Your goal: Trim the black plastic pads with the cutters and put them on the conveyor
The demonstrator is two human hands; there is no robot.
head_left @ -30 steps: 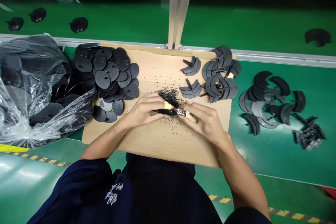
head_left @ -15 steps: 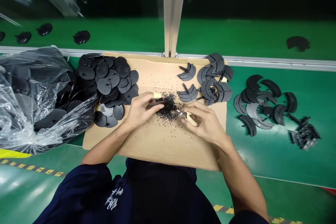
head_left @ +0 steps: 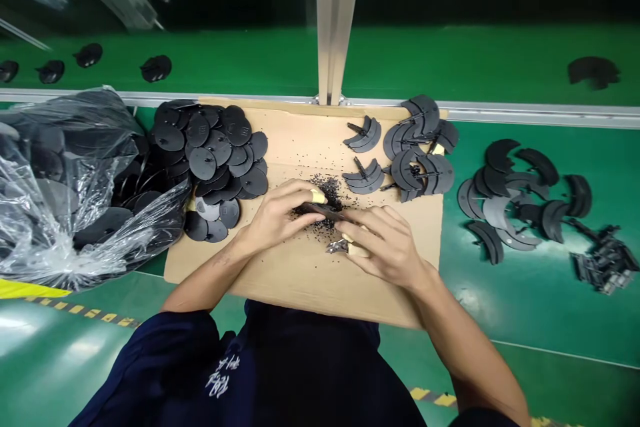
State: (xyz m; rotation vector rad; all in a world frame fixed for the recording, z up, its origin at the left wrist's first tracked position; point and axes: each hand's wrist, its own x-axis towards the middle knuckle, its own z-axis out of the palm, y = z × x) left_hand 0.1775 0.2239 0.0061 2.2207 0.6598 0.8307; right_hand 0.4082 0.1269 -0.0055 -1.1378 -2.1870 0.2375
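Partly inside left grip (head_left: 283, 213), black part (head_left: 326, 211)

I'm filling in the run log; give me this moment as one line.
left hand: holds dark part | right hand: pliers, fingers at dark part | cardboard: black bits, discs, curved pieces

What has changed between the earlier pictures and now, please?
The right hand has brought its fingers to the dark part, while the cutters it holds have moved off the part, toward the person's body. The left hand still holds the part. The piled discs and curved pieces look unchanged.
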